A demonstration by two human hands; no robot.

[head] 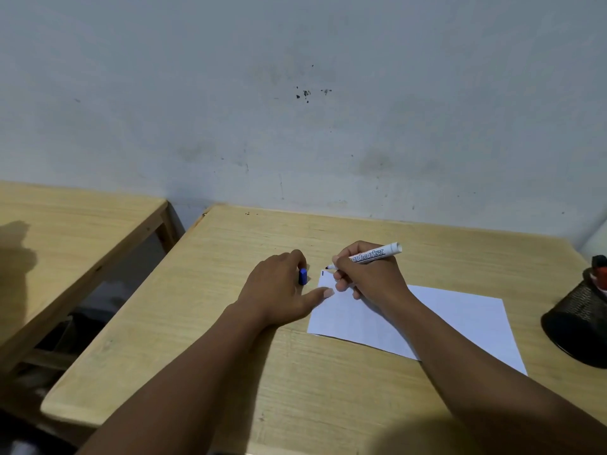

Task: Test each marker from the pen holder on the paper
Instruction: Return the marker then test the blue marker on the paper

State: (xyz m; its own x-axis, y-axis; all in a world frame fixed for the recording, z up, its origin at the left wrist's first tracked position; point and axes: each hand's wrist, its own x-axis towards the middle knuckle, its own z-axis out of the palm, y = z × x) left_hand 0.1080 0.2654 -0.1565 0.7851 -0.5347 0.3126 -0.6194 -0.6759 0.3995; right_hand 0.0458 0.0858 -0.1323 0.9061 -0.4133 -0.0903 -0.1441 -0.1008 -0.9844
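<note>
A white sheet of paper [460, 323] lies on the wooden table [230, 356]. My right hand [368, 274] grips an uncapped white board marker [371, 255], its dark tip just above the paper's far left corner, beside a short dark mark [322, 273]. My left hand [279, 290] rests on the table beside the sheet, fingers curled around the blue cap [303, 276], thumb pressing the paper's left edge. A black mesh pen holder [581, 323] stands at the far right with a red-and-black marker [599, 269] poking out of it.
A second wooden table [65, 244] stands to the left, separated by a gap. A stained grey wall [295, 110] rises right behind both tables. The near table edge runs along the bottom left.
</note>
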